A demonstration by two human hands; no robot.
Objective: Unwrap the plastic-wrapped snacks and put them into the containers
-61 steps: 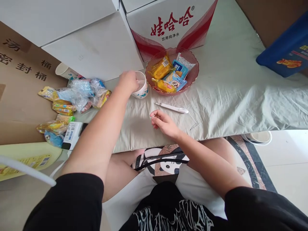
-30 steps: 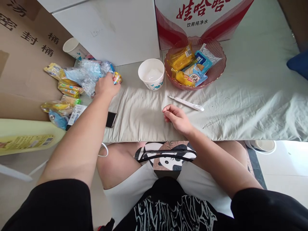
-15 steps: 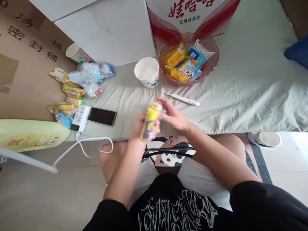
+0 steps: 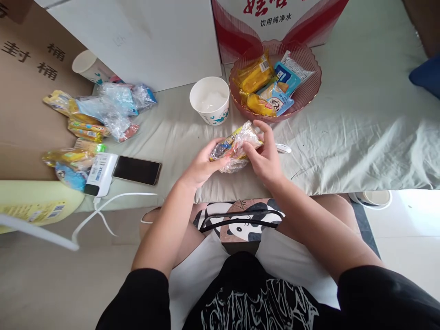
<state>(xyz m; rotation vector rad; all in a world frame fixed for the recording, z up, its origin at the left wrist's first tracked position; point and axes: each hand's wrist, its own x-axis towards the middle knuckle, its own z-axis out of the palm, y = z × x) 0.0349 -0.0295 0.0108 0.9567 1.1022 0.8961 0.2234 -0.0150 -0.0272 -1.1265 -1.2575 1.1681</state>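
A snack packet (image 4: 237, 147) in clear and yellow wrapping is held between both hands, tilted, above the front of the cloth-covered surface. My left hand (image 4: 205, 164) grips its left end, thumb on the near side. My right hand (image 4: 264, 153) pinches the right end with thumb and fingers. Partly hidden behind the right hand lies a white utility knife (image 4: 283, 148). Beyond the hands stands a white paper cup (image 4: 210, 103) with something whitish inside. To its right, a pink ribbed bowl (image 4: 311, 91) holds several wrapped snacks (image 4: 256, 78).
Several wrapped packets (image 4: 113, 107) lie in a heap at the left, by a cardboard box (image 4: 24, 101). Nearer are a phone (image 4: 137, 170) and a white power strip (image 4: 101, 174) with a cable. White and red boxes stand at the back.
The packet has turned from upright toward level and moved slightly right and away from me. My right hand has closed on its right end; the view has shifted a little.
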